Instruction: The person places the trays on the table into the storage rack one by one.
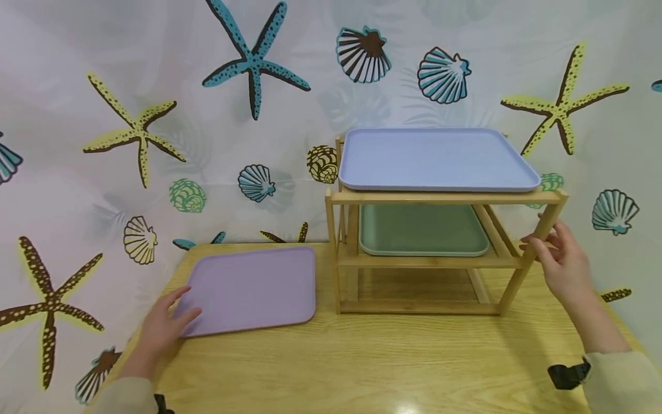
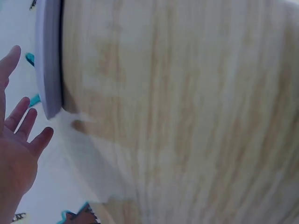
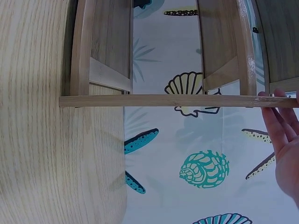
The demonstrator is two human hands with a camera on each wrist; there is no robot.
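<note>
A lavender tray [image 1: 253, 290] lies flat on the table at left; the left wrist view catches only its edge. My left hand [image 1: 162, 322], fingers spread apart, is at the tray's left side and holds nothing. On the right stands a three-tier wooden rack [image 1: 429, 262]. My right hand [image 1: 566, 264] grips its right front post, thumb in front and fingertips showing past the post. In the right wrist view, fingers [image 3: 275, 126] meet that post near the frame's right edge. A light blue tray [image 1: 439, 158] rests on the top tier, a green tray [image 1: 424, 230] on the middle one.
The wooden table [image 1: 351, 368] runs beneath the rack and lavender tray. A white cloth [image 1: 300, 115] printed with starfish and shells hangs behind and along both sides. Black straps [image 1: 569, 375] sit at the wrists.
</note>
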